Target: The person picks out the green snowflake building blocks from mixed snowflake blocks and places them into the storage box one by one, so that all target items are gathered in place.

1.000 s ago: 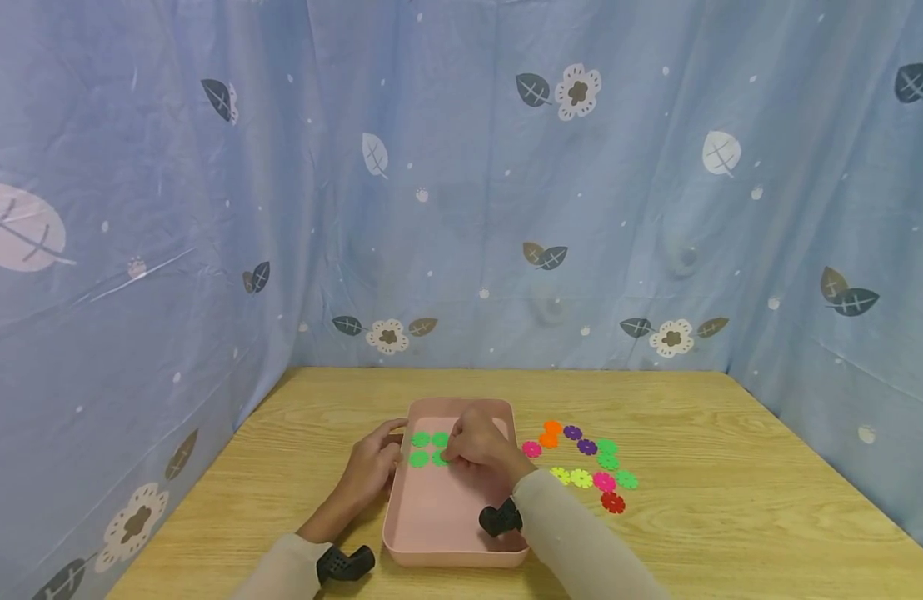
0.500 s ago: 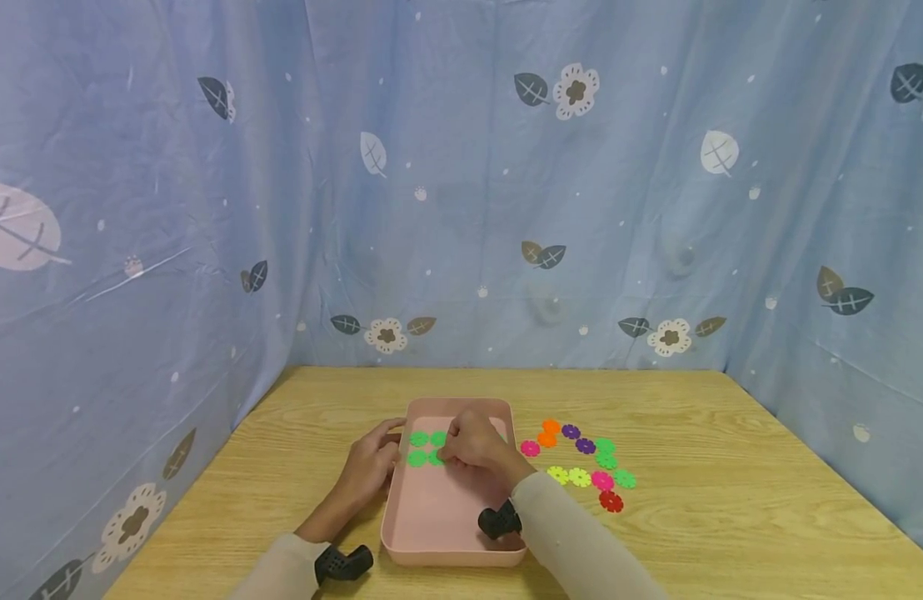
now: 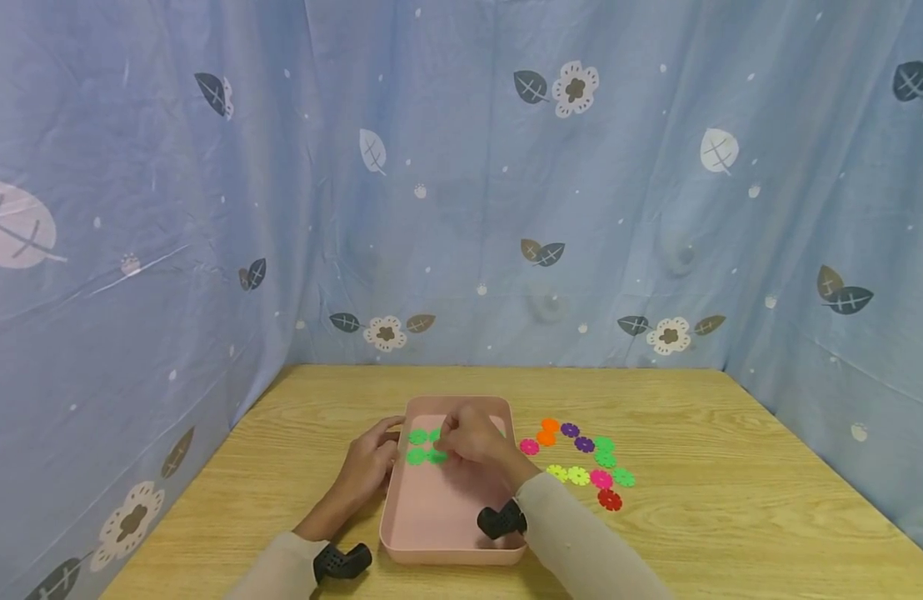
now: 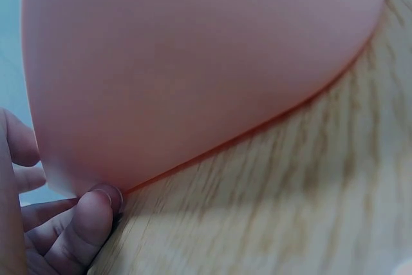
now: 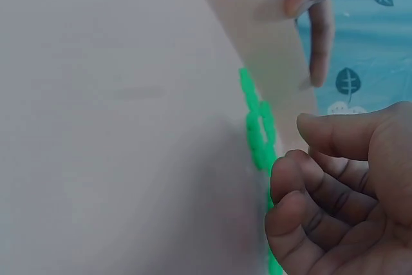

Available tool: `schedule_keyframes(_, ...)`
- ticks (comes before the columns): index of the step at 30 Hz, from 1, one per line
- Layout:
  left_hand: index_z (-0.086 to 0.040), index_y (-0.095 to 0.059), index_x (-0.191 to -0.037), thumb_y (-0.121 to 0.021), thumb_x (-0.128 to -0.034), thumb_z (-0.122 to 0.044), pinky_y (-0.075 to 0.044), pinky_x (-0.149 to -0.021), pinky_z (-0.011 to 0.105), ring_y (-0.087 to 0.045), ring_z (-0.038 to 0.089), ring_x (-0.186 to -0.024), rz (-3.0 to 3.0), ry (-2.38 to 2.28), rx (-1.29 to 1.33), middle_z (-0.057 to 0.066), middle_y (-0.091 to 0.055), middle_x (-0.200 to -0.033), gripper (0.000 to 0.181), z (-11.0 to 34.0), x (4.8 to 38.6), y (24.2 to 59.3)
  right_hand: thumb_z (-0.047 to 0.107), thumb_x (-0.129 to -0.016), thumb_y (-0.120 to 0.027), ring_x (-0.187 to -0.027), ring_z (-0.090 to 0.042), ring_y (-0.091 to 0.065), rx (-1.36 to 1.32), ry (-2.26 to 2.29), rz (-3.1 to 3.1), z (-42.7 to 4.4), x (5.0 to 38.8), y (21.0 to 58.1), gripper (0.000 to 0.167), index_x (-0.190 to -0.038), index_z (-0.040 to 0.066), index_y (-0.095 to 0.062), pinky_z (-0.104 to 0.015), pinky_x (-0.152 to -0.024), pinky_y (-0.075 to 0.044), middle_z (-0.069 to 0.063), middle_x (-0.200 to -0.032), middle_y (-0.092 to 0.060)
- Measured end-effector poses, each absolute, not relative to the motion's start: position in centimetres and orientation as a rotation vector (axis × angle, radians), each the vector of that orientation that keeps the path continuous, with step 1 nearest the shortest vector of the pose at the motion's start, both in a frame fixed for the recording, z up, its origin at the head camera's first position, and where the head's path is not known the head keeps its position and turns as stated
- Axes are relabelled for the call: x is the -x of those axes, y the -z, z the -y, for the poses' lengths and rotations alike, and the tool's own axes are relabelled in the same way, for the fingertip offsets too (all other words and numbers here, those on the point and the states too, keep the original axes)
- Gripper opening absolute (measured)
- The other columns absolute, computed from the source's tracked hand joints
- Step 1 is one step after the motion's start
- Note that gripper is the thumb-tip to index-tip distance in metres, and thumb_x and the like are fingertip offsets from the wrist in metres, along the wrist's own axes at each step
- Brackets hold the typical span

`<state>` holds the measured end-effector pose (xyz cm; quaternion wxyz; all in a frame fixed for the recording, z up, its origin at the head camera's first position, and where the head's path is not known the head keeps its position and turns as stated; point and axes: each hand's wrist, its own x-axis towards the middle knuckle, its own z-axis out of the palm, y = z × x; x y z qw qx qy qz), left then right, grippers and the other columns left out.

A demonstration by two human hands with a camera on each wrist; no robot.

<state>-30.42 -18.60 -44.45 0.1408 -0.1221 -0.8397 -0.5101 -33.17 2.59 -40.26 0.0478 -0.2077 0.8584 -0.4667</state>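
Note:
A shallow pink tray stands on the table, with green snowflake-shaped plastic discs lying flat in its left far part. My right hand is over the discs, its fingers loosely bent. In the right wrist view, a gap shows between that thumb and the fingertips, and I see nothing held there. Green discs lie just beside them. My left hand holds the tray's left wall, with the thumb low on the outer side. My right hand hides part of the tray floor.
Right of the tray lie loose discs: orange, purple, green, yellow, pink and red. A blue patterned curtain closes off the back and sides of the wooden table.
My right hand has shifted slightly left over the green discs, and its fingertips have come up off the near one. My left hand stays at the tray wall.

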Motion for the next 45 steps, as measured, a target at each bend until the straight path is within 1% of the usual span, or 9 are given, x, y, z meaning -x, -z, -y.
schedule_keyframes(2, -0.009, -0.063, -0.137, -0.05, -0.0887, -0.006, -0.051, -0.069, 0.027, -0.071, 0.02, -0.093, 2.428, 1.467, 0.35, 0.016, -0.073, -0.118, 0.05, 18.6, 30.4, 44.4, 0.004, -0.087, -0.074, -0.051, -0.026, -0.061, 0.635, 1.457, -2.592, -2.7, 33.1, 39.9, 0.015, -0.077, 0.001, -0.063, -0.029, -0.05, -0.047, -0.013, -0.063, -0.062)
schedule_keyframes(6, -0.009, -0.062, -0.138, -0.049, -0.089, -0.005, -0.05, -0.056, 0.028, -0.07, 0.017, -0.077, 2.429, 1.494, 0.348, 0.017, -0.072, -0.119, 0.051, 18.6, 30.5, 44.4, 0.004, -0.087, -0.074, -0.058, -0.034, -0.066, 0.614, 1.486, -2.58, -3.1, 33.0, 39.4, 0.013, -0.084, 0.002, -0.062, -0.031, -0.054, -0.052, -0.01, -0.072, -0.064)
schedule_keyframes(12, -0.009, -0.06, -0.14, -0.048, -0.0893, -0.005, -0.046, -0.043, 0.031, -0.064, 0.014, -0.055, 2.429, 1.542, 0.344, 0.019, -0.071, -0.121, 0.052, 18.7, 30.4, 44.4, 0.011, -0.087, -0.077, -0.069, -0.029, -0.069, 0.645, 1.407, -2.731, -4.1, 32.7, 38.2, 0.011, -0.088, 0.007, -0.067, -0.03, -0.06, -0.053, 0.0, -0.077, -0.065)
schedule_keyframes(16, -0.009, -0.06, -0.14, -0.047, -0.0897, -0.005, -0.045, -0.041, 0.031, -0.061, 0.015, -0.049, 2.429, 1.556, 0.343, 0.019, -0.071, -0.121, 0.052, 18.7, 30.4, 44.4, 0.012, -0.089, -0.075, -0.081, -0.036, -0.069, 0.674, 1.463, -2.734, -5.0, 32.5, 37.4, 0.009, -0.093, 0.007, -0.068, -0.032, -0.066, -0.054, -0.003, -0.081, -0.066)
schedule_keyframes(19, -0.009, -0.061, -0.139, -0.048, -0.0891, -0.005, -0.046, -0.043, 0.03, -0.063, 0.015, -0.054, 2.418, 1.553, 0.343, 0.019, -0.071, -0.12, 0.052, 18.7, 30.4, 44.3, 0.011, -0.09, -0.074, -0.084, -0.038, -0.068, 0.673, 1.539, -2.713, -5.7, 32.4, 37.2, 0.01, -0.096, 0.006, -0.069, -0.032, -0.068, -0.055, -0.005, -0.082, -0.067)
schedule_keyframes(25, -0.009, -0.062, -0.138, -0.049, -0.0894, -0.004, -0.049, -0.054, 0.027, -0.067, 0.016, -0.07, 2.417, 1.548, 0.348, 0.017, -0.072, -0.118, 0.05, 18.7, 30.5, 44.4, 0.012, -0.089, -0.075, -0.072, -0.02, -0.057, 0.597, 1.619, -2.757, -7.2, 31.8, 37.1, 0.007, -0.094, 0.009, -0.072, -0.031, -0.065, -0.048, -0.003, -0.078, -0.062)
schedule_keyframes(34, -0.01, -0.062, -0.138, -0.05, -0.0897, -0.006, -0.049, -0.056, 0.027, -0.066, 0.016, -0.073, 2.422, 1.542, 0.346, 0.017, -0.072, -0.118, 0.05, 18.7, 30.4, 44.3, 0.007, -0.089, -0.074, -0.066, -0.018, -0.05, 0.482, 1.796, -2.764, -10.3, 31.1, 37.4, 0.004, -0.092, 0.005, -0.072, -0.032, -0.064, -0.044, -0.005, -0.071, -0.057)
schedule_keyframes(40, -0.011, -0.06, -0.14, -0.048, -0.0912, -0.006, -0.046, -0.045, 0.03, -0.063, 0.017, -0.057, 2.438, 1.563, 0.34, 0.018, -0.071, -0.12, 0.051, 18.5, 30.2, 44.5, 0.007, -0.088, -0.075, -0.063, -0.018, -0.05, 0.421, 1.757, -2.871, -12.4, 31.1, 37.6, 0.005, -0.092, 0.005, -0.071, -0.031, -0.061, -0.044, -0.005, -0.069, -0.057)
schedule_keyframes(45, -0.01, -0.06, -0.14, -0.048, -0.0907, -0.008, -0.049, -0.05, 0.03, -0.066, 0.016, -0.069, 2.448, 1.529, 0.344, 0.018, -0.071, -0.121, 0.051, 18.6, 30.0, 44.3, 0.009, -0.089, -0.074, -0.063, -0.019, -0.05, 0.38, 1.714, -2.926, -14.5, 31.0, 37.7, 0.009, -0.095, 0.004, -0.07, -0.03, -0.058, -0.043, -0.006, -0.074, -0.057)
